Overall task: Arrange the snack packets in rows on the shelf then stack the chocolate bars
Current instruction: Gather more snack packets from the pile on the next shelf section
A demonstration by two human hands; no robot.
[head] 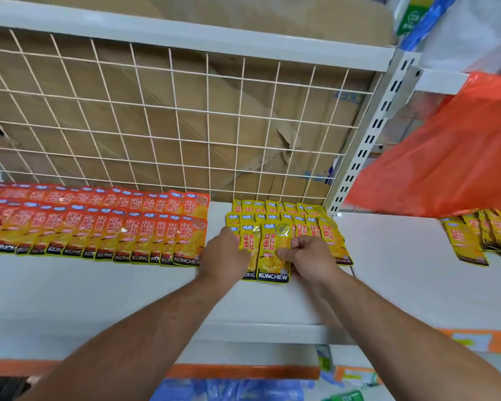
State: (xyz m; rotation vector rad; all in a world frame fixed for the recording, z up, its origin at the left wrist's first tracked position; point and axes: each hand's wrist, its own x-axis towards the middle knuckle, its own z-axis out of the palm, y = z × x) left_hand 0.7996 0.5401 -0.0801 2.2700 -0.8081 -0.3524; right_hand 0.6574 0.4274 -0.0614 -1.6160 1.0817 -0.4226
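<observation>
**Yellow packets by the shelf's right edge**

The right hand pinches the front yellow packet near the white shelf's right edge. The left hand rests alongside, its grip unclear. Red packets line the back left, and wire mesh stands behind.

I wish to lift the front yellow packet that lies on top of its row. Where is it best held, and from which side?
Pinch the front yellow packet at its lower black band, coming from the open front of the shelf. It lies flat, overlapping its neighbours, so only that near end is free; the right hand holds its right side.
</observation>
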